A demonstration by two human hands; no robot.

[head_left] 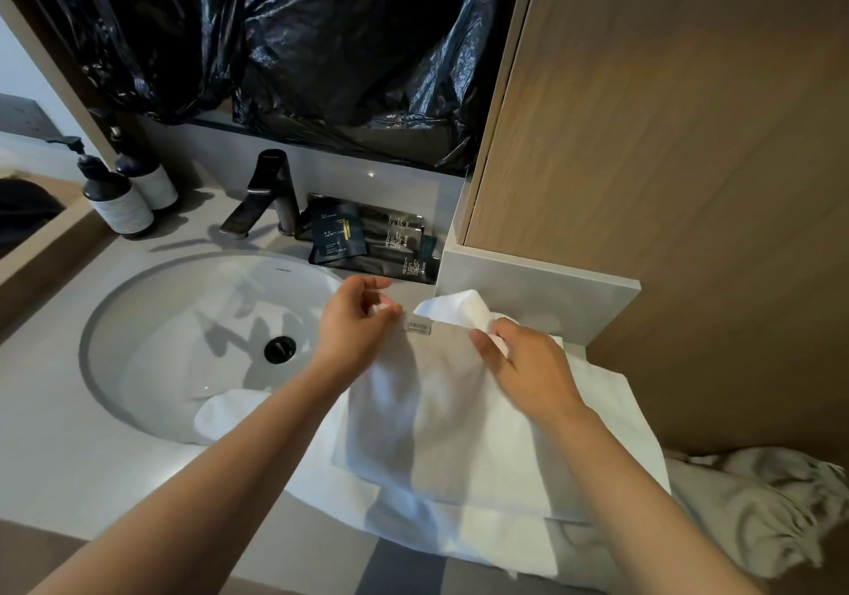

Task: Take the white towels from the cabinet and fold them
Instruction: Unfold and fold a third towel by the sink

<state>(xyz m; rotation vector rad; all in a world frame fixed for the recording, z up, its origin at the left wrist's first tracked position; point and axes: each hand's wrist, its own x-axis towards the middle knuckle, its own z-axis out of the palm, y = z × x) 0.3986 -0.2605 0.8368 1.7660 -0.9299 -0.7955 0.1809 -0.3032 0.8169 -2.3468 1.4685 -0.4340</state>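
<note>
A small white towel hangs lifted over the counter, a sewn label at its top edge. My left hand pinches its top left corner. My right hand grips its top right part, where the corner flops over. Under it a larger white towel lies spread on the counter, one corner drooping into the sink. Another crumpled pale towel lies at the right by the wooden cabinet door.
An oval white sink with a dark drain sits at left, a dark faucet behind it. Two pump bottles stand at far left. Dark toiletry packets lie behind the towel. Black plastic sheeting covers the mirror.
</note>
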